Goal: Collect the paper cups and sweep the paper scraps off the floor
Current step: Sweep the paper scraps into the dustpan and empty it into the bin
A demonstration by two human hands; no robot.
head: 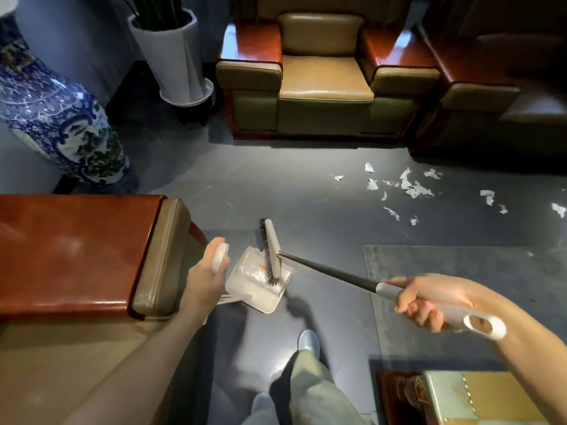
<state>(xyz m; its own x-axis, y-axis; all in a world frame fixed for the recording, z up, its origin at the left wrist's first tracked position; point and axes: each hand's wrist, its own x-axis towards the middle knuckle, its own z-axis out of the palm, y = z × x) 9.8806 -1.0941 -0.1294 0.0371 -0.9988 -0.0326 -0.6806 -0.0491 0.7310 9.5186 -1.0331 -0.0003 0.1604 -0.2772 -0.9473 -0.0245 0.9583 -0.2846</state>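
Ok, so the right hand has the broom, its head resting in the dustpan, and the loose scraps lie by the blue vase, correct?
Not quite. The head view shows the loose scraps on the floor to the right, before the armchairs, well away from the blue vase. The rest holds: the right hand grips the broom, its head resting in the dustpan.

The room is dim, under cool, bluish indoor light. Pale glare sits on the glossy red-brown wooden armrests (251, 41) of the tan leather armchair (325, 84), and a white hotspot shows low in the middle of the dark grey tiled floor (306, 185). The black-shafted white broom (273, 250) and white plastic dustpan (267, 302) cast a soft shadow toward the viewer. Wide-angle bending curves the blue-and-white porcelain vase (58, 118). The upper right corner is dark and smeared.
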